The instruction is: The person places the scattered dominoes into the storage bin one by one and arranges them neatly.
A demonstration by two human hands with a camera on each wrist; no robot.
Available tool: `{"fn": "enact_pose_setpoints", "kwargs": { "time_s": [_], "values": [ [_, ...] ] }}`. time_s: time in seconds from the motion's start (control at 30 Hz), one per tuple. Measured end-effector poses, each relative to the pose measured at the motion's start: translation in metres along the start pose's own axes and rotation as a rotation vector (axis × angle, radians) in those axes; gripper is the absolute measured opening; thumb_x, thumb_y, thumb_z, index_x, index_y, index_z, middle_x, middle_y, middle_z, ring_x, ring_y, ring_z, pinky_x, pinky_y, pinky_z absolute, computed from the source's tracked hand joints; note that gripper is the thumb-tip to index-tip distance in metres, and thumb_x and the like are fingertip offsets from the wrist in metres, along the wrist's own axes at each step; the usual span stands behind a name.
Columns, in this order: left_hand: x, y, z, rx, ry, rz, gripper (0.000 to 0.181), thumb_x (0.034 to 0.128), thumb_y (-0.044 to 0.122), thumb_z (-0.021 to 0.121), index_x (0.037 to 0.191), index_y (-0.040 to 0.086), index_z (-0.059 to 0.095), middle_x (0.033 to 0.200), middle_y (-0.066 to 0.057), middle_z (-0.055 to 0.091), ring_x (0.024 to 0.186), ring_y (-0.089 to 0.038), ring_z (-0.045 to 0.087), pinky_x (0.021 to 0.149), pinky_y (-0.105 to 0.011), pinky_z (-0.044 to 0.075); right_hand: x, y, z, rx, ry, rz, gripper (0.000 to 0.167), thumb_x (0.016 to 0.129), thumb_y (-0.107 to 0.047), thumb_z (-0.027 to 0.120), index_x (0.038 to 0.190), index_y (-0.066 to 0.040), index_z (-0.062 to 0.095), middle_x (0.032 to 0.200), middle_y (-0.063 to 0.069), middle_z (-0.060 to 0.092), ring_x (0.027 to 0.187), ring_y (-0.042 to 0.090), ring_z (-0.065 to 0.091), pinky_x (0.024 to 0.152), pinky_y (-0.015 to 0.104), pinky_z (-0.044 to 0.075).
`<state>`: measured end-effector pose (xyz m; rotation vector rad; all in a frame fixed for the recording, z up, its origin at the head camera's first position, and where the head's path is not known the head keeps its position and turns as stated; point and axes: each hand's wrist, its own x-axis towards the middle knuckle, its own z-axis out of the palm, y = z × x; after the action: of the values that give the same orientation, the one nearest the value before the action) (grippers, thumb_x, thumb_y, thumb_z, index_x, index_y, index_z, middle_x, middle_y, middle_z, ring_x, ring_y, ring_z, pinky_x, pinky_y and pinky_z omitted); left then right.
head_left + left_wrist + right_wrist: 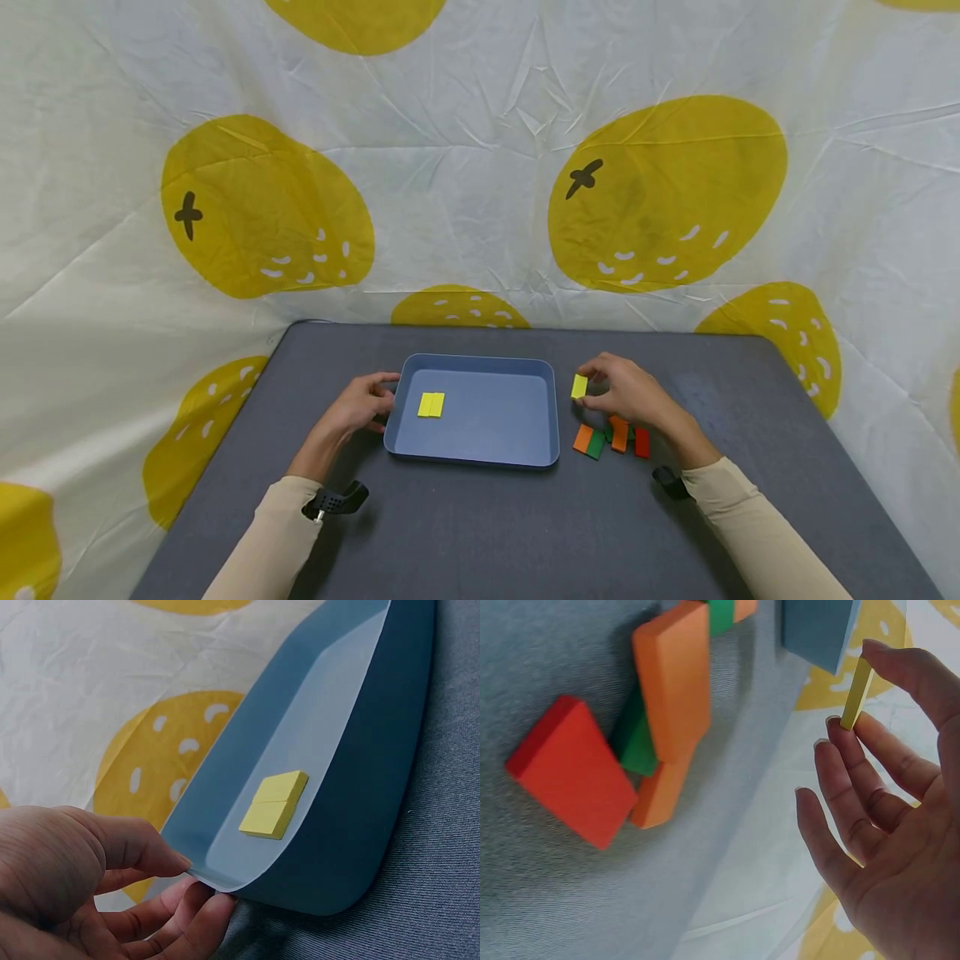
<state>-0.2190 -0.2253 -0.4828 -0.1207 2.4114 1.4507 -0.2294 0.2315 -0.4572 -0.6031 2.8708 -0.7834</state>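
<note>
While L hand pinches tray, R hand pinches yel. blk.

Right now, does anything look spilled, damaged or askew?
Nothing looks spilled or damaged. Right of the tray, though, an orange block lies askew across a green block, unlike the neatly paired yellow blocks inside.

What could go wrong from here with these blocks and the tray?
The right hand may drop the held yellow block, which it pinches by the ends. The left hand grips the tray by its rim, so a tug might shift the two yellow blocks inside. The upper orange block, lying on a green block, could slide off if brushed.
</note>
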Motion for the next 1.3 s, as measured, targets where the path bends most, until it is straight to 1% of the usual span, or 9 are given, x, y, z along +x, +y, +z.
{"fn": "enact_pose_setpoints", "kwargs": {
  "time_s": [0.23, 0.5, 0.63, 0.77, 0.9, 1.1, 1.3],
  "values": [
    [0.0, 0.001, 0.0, -0.002, -0.001, -0.006, 0.056, 0.0948, 0.002, 0.059, 0.15, 0.006, 0.049, 0.111, -0.022, 0.061, 0.091, -0.03, 0.066, 0.065, -0.039, 0.06, 0.004, -0.013, -0.005, 0.008, 0.009, -0.04, 0.042, 0.085, -0.029, 0.082, 0.121, -0.009, 0.07, 0.115, 0.005, 0.067, 0.104, 0.027, 0.064, 0.086, 0.05, 0.054],
    [0.001, 0.002, 0.0, -0.005, 0.0, -0.019, 0.056, 0.0949, 0.001, 0.059, 0.15, 0.007, 0.049, 0.111, -0.021, 0.061, 0.091, -0.03, 0.065, 0.065, -0.039, 0.06, 0.011, -0.024, -0.008, 0.005, -0.008, -0.073, 0.042, 0.086, -0.031, 0.081, 0.12, -0.01, 0.071, 0.117, 0.005, 0.066, 0.106, 0.029, 0.064, 0.082, 0.047, 0.055],
    [0.001, 0.002, 0.001, -0.007, 0.005, -0.027, 0.056, 0.0948, 0.001, 0.059, 0.149, 0.007, 0.049, 0.111, -0.021, 0.062, 0.091, -0.029, 0.066, 0.066, -0.039, 0.06, 0.015, -0.029, -0.01, -0.002, -0.012, -0.097, 0.042, 0.086, -0.031, 0.081, 0.121, -0.01, 0.071, 0.116, 0.005, 0.066, 0.106, 0.03, 0.064, 0.082, 0.047, 0.055],
    [0.0, 0.003, 0.001, 0.0, 0.002, -0.014, 0.056, 0.0953, 0.001, 0.058, 0.15, 0.006, 0.048, 0.111, -0.021, 0.061, 0.091, -0.029, 0.066, 0.065, -0.039, 0.06, 0.018, -0.035, -0.011, -0.011, -0.017, -0.105, 0.043, 0.085, -0.031, 0.082, 0.121, -0.01, 0.07, 0.117, 0.005, 0.066, 0.107, 0.03, 0.064, 0.084, 0.049, 0.055],
    [0.0, 0.003, 0.0, -0.005, 0.005, -0.015, 0.056, 0.0953, 0.001, 0.058, 0.15, 0.007, 0.048, 0.111, -0.021, 0.061, 0.09, -0.028, 0.065, 0.065, -0.039, 0.06, 0.02, -0.041, -0.011, -0.022, -0.026, -0.104, 0.044, 0.085, -0.032, 0.082, 0.121, -0.012, 0.07, 0.118, 0.004, 0.066, 0.108, 0.029, 0.064, 0.087, 0.05, 0.054],
    [0.0, 0.003, 0.0, -0.003, -0.006, -0.005, 0.056, 0.0947, 0.0, 0.057, 0.15, 0.004, 0.047, 0.111, -0.023, 0.061, 0.091, -0.03, 0.065, 0.064, -0.039, 0.06, 0.026, -0.049, -0.011, -0.026, -0.049, -0.124, 0.043, 0.085, -0.032, 0.082, 0.122, -0.013, 0.07, 0.118, 0.003, 0.066, 0.108, 0.026, 0.064, 0.088, 0.048, 0.054],
    [0.0, 0.005, -0.001, -0.009, -0.007, -0.023, 0.057, 0.0948, 0.001, 0.058, 0.15, 0.005, 0.047, 0.112, -0.022, 0.06, 0.092, -0.031, 0.065, 0.065, -0.039, 0.06, 0.032, -0.057, -0.011, -0.024, -0.073, -0.14, 0.044, 0.085, -0.033, 0.082, 0.123, -0.013, 0.07, 0.117, 0.002, 0.066, 0.108, 0.025, 0.064, 0.088, 0.047, 0.055]
  ]
}}
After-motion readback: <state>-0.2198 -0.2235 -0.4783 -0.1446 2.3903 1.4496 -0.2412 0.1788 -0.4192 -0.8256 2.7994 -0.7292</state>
